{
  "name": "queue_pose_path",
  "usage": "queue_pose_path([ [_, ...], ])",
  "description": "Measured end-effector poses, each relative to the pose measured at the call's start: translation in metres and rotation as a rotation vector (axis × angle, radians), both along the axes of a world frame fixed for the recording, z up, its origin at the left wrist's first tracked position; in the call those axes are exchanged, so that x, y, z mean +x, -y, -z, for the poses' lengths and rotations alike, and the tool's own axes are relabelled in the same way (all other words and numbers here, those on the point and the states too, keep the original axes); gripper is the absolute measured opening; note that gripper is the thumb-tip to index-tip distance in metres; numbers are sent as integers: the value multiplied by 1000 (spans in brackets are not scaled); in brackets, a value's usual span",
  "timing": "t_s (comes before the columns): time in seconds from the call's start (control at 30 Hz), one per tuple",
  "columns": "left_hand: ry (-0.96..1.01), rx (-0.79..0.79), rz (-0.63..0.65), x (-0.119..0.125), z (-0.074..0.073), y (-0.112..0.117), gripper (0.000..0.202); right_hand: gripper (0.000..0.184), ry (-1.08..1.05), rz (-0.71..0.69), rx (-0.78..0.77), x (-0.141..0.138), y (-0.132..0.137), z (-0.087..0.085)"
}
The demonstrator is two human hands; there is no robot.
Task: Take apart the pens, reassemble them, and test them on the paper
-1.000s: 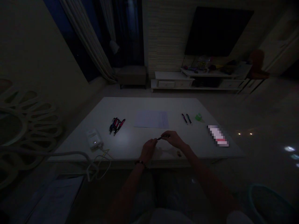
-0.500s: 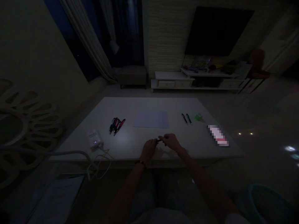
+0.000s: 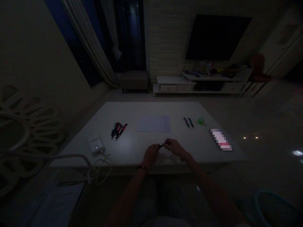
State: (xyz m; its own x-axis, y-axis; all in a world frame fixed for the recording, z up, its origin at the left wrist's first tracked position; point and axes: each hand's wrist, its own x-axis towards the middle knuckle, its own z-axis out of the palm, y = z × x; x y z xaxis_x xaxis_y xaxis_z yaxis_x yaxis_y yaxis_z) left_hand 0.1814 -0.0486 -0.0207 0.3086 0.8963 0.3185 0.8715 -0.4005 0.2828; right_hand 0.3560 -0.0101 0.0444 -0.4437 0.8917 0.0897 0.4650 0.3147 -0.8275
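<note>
Near the front edge of a white table [image 3: 127, 149], my two hands meet over a small dark pen [image 3: 161, 146]. My left hand [image 3: 151, 154] is closed around one end, its fingers covering most of it. The fingertips of my right hand [image 3: 174, 147] pinch the other end. Only a short dark piece shows between the hands, and the dim light hides its details. Beyond them lies a sheet of paper [image 3: 152, 123] with faint print on its right side. Left of the paper is a pile of several pens [image 3: 118, 130]; to its right, two pens [image 3: 189, 123] lie side by side.
A small green object [image 3: 200, 121] and a phone [image 3: 221, 139] with a blurred screen are on the table's right. A white power adapter [image 3: 96, 145] with cables sits at the left front. A teal-rimmed basin [image 3: 258, 201] stands on the floor at right.
The view has tilted slightly, so the table appears a little lower. My hands stay together on the pen, with small finger movements; the pens and paper on the table have not moved.
</note>
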Motion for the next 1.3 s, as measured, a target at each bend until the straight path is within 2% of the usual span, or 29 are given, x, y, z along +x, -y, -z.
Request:
queue_pose_path([
  [0.13, -43, 17, 3, 0, 1, 0, 20, 48, 80, 38, -45, 2, 2, 0],
  [0.27, -50, 1, -16, 0, 1, 0, 20, 35, 37, 15, 2, 4, 4, -1],
  [0.43, -23, 19, 10, 0, 4, -1, 20, 49, 94, 5, -52, 4, 5, -1],
  [0.57, -14, 32, 6, -1, 8, -2, 19, 37, 57, 15, 23, 5, 4, 1],
  [0.7, -51, 59, 17, -1, 8, -1, 20, 47, 107, 1, -27, 7, 3, 2],
  [0.83, -29, 64, 18, 0, 5, -1, 20, 34, 81, -10, 23, 8, 1, 2],
  [0.97, -8, 59, 19, 1, 3, 0, 17, 43, 144, -14, 25, 8, -1, 2],
  [1.07, 0, 52, 9, 1, 2, 0, 18, 37, 134, -17, 71, 8, -1, 2],
  [1.2, -6, 38, 19, 1, 1, 1, 19, 46, 170, -40, 52, 9, 0, 2],
  [1.3, 11, 37, 19, 1, 1, 1, 20, 41, 168, -18, 83, 9, 1, 2],
])
